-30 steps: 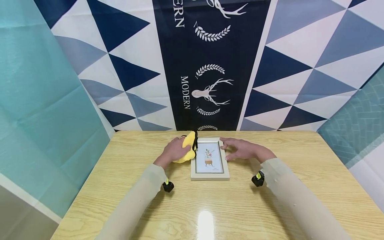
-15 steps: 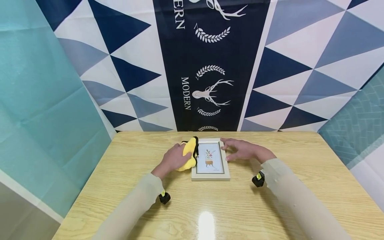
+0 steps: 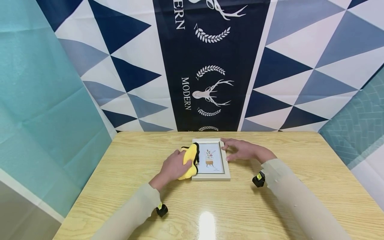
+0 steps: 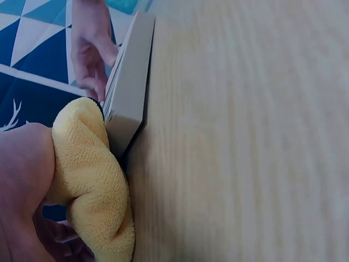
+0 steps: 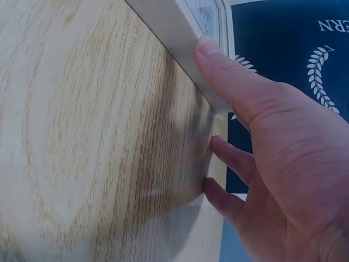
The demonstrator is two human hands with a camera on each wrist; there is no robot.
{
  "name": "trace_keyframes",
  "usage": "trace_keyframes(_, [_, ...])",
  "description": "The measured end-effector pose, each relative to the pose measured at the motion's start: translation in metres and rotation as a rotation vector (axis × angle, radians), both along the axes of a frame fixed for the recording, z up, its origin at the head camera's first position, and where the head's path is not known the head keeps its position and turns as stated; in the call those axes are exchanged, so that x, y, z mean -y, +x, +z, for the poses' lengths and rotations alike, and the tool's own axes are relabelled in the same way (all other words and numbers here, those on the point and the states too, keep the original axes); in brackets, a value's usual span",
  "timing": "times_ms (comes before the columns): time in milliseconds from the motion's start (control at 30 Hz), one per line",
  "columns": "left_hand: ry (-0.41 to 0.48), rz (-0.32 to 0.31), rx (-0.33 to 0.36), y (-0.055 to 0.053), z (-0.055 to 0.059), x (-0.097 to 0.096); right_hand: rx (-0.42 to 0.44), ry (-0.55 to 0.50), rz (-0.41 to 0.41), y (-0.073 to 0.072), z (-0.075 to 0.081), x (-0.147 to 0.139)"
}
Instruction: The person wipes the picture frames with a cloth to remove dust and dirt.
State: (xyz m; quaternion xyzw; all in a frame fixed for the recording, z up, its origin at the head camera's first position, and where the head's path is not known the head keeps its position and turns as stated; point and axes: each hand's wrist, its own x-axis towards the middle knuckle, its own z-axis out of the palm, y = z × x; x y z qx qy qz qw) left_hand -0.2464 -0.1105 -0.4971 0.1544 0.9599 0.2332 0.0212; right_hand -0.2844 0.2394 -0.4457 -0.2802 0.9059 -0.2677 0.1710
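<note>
A cream picture frame (image 3: 211, 178) lies flat on the wooden table, its print of a potted plant facing up. Over its left border my left hand (image 3: 175, 165) grips a fluffy yellow cloth (image 3: 189, 161) with black edging, bunched between thumb and fingers. The cloth covers part of that border; in the left wrist view it presses close along the frame's end. My right hand (image 3: 243, 149) rests at the upper right border with fingers spread. In the right wrist view its thumb (image 5: 210, 48) touches the frame's edge while two fingertips rest low beside the table surface.
The wooden table (image 3: 240, 213) ends at a patterned backdrop (image 3: 210, 50) just behind the frame. A teal sheet (image 3: 54, 110) stands along the left side, and another teal panel (image 3: 360, 123) is at the right. A black camera is strapped to each wrist.
My left hand has slid the yellow cloth toward me along the frame's left border, from the far corner to the near part. My right hand and the frame have stayed in place.
</note>
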Motion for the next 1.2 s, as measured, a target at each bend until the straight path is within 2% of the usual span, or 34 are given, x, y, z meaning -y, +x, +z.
trace_keyframes(67, [-0.003, -0.008, -0.029, 0.006, -0.002, 0.001, 0.0, -0.004, 0.003, 0.0, 0.0, 0.0])
trace_keyframes(100, [0.006, -0.011, -0.028, 0.012, 0.003, 0.0, -0.001, -0.005, 0.004, 0.0, 0.0, -0.001])
trace_keyframes(233, [0.023, -0.03, -0.046, 0.026, 0.004, 0.002, 0.005, -0.009, 0.002, 0.0, 0.0, -0.001])
trace_keyframes(267, [0.038, -0.032, -0.036, 0.03, 0.008, 0.002, 0.009, -0.01, -0.001, 0.0, 0.0, -0.001])
trace_keyframes(400, [0.047, -0.05, -0.061, 0.036, -0.002, 0.006, 0.024, -0.017, -0.009, 0.001, 0.001, 0.0])
trace_keyframes(500, [0.038, -0.052, -0.087, 0.035, -0.016, 0.008, 0.023, -0.021, -0.008, 0.002, 0.002, -0.001])
trace_keyframes(633, [0.039, -0.047, -0.097, 0.035, -0.021, 0.008, 0.022, -0.024, -0.005, 0.003, 0.003, -0.001])
trace_keyframes(733, [0.055, -0.053, -0.098, 0.039, -0.013, 0.007, 0.025, -0.019, -0.006, 0.002, 0.002, -0.001])
trace_keyframes(800, [0.076, -0.052, -0.073, 0.044, -0.002, 0.006, 0.025, -0.016, -0.005, 0.002, 0.003, -0.001])
trace_keyframes(833, [0.073, -0.057, -0.081, 0.044, -0.001, 0.006, 0.028, -0.015, -0.006, 0.002, 0.002, -0.001])
trace_keyframes(933, [0.085, -0.049, -0.024, 0.049, 0.017, 0.005, 0.03, -0.013, -0.004, 0.001, 0.003, -0.001])
trace_keyframes(1000, [0.084, -0.046, 0.001, 0.049, 0.023, 0.004, 0.034, -0.014, -0.004, 0.001, 0.003, -0.001])
trace_keyframes(1100, [0.089, -0.05, 0.01, 0.044, 0.023, 0.004, 0.034, -0.009, -0.003, 0.001, 0.002, -0.001])
trace_keyframes(1133, [0.089, -0.059, -0.01, 0.038, 0.015, 0.006, 0.034, -0.009, -0.004, 0.0, 0.002, -0.001])
trace_keyframes(1200, [0.096, -0.058, -0.005, 0.032, 0.013, 0.007, 0.029, -0.008, -0.003, 0.0, 0.002, 0.0])
